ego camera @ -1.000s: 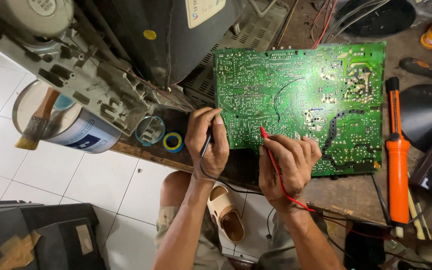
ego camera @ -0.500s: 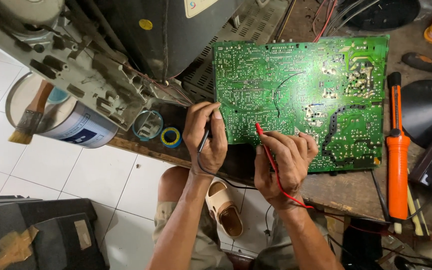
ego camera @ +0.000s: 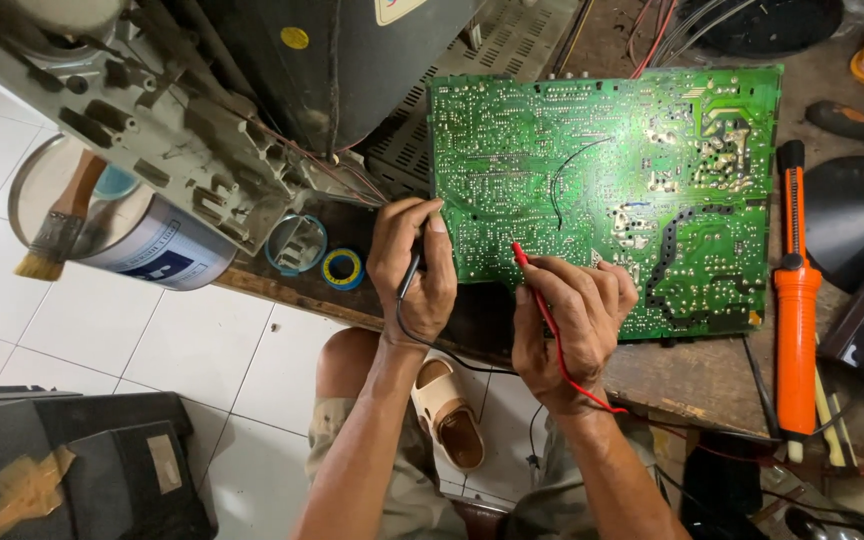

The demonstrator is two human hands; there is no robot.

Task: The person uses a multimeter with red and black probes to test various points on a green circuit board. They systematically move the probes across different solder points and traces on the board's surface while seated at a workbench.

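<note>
Probes on green circuit board (ego camera: 602, 190), solder side up, flat on wooden bench (ego camera: 692, 375).
Left hand (ego camera: 414, 268) clamped on black probe (ego camera: 409, 275), tip at board's near-left edge; right hand (ego camera: 577, 325) pinching red probe (ego camera: 534, 285), long axis angled up-left onto board. Beyond: orange solder sucker (ego camera: 797, 300) right, tape roll (ego camera: 342, 268) left.

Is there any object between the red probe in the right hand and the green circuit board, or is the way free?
Nothing visible blocks it. The right hand holds the red probe with its tip already on the solder side of the green circuit board. The left hand holds the black probe at the board's left edge.
</note>
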